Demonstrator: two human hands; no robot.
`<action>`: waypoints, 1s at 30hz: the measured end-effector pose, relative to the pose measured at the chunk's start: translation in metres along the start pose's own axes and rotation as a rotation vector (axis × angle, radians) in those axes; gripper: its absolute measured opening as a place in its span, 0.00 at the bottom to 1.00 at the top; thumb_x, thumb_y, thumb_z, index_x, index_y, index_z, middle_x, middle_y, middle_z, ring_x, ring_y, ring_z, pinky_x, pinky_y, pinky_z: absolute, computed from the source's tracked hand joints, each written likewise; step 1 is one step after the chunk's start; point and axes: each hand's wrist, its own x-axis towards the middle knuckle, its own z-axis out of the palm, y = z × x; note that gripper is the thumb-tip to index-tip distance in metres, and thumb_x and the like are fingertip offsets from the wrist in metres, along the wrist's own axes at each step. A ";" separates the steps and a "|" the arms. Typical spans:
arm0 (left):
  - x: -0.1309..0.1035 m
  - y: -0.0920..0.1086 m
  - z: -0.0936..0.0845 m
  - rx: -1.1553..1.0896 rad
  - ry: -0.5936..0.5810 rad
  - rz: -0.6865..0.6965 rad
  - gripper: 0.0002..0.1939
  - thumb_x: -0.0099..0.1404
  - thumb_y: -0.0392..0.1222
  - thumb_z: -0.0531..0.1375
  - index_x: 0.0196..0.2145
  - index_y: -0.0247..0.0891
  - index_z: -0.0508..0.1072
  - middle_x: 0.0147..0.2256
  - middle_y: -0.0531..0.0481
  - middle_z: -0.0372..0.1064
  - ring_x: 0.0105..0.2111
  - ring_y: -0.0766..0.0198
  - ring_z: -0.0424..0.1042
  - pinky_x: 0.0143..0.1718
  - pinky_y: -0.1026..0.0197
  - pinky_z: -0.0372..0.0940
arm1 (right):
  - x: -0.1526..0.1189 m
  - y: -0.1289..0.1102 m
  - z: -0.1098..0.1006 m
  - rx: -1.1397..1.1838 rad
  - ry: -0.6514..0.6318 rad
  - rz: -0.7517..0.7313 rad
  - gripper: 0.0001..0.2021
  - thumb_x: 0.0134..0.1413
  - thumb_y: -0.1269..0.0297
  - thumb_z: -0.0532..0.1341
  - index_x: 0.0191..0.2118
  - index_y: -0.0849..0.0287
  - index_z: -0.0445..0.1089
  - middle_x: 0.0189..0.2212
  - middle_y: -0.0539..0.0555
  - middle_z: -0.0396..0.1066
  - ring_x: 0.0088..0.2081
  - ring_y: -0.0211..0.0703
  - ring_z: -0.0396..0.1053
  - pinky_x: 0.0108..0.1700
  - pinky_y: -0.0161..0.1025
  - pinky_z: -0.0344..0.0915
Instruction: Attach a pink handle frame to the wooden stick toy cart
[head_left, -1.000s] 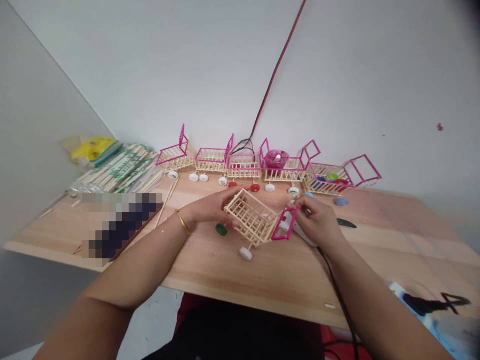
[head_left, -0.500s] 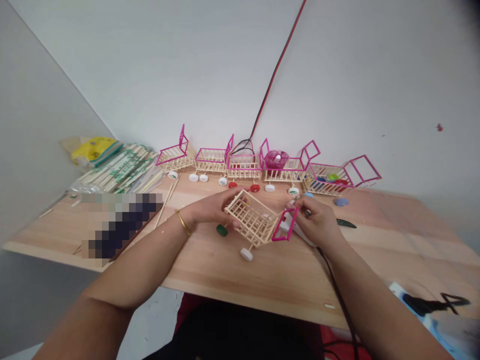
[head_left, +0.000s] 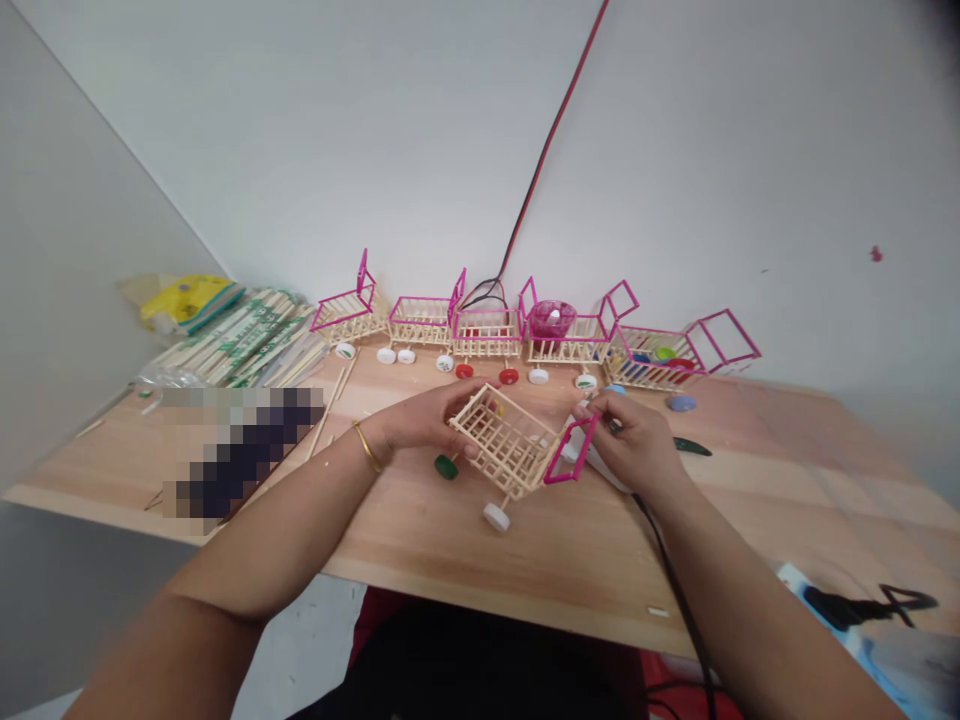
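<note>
From my remote post, one head view. Left hand point(head_left: 421, 418) has its fingers clamped on the far-left end of the cart point(head_left: 519, 470), a pale stick frame. Cart is tilted above the near middle of the tabletop point(head_left: 420, 535), between both hands; green wheel point(head_left: 446, 467) and white wheel point(head_left: 496, 517) face me. Whether any wheel touches wood, I cannot tell.

Right hand point(head_left: 639, 435): fingers drawn together at the top corner of the pink handle point(head_left: 559, 453). Pinching or only touching, I cannot tell. Below that hand I note a white tool point(head_left: 609, 472), partly hidden.

Behind: five carts point(head_left: 487, 348) stand in a row by the wall point(head_left: 337, 130), pink-trimmed, a pink bowl point(head_left: 553, 320) in the fourth from left. Stick bundle point(head_left: 244, 340) lies back left, yellow packet point(head_left: 187, 300) just beside it. Bracelet point(head_left: 366, 447) on the left wrist.
</note>
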 end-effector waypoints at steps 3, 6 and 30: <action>0.000 0.002 0.001 0.001 0.016 -0.005 0.32 0.46 0.38 0.75 0.48 0.39 0.71 0.44 0.48 0.67 0.42 0.61 0.68 0.38 0.61 0.65 | 0.000 -0.001 -0.002 -0.004 0.029 -0.007 0.19 0.63 0.54 0.58 0.22 0.55 0.61 0.17 0.47 0.61 0.21 0.37 0.57 0.26 0.37 0.54; 0.000 0.002 0.001 -0.022 0.028 0.006 0.33 0.46 0.37 0.75 0.49 0.39 0.71 0.44 0.48 0.67 0.42 0.61 0.68 0.38 0.61 0.66 | -0.002 0.000 -0.003 -0.006 0.044 0.002 0.20 0.63 0.54 0.58 0.21 0.55 0.60 0.16 0.46 0.59 0.21 0.37 0.57 0.26 0.37 0.54; 0.014 -0.024 0.015 -0.067 0.253 0.190 0.42 0.45 0.39 0.78 0.55 0.44 0.65 0.50 0.45 0.67 0.50 0.56 0.69 0.48 0.56 0.66 | -0.004 0.000 0.004 0.177 -0.360 0.036 0.44 0.45 0.55 0.72 0.67 0.54 0.58 0.57 0.63 0.73 0.55 0.60 0.73 0.54 0.54 0.71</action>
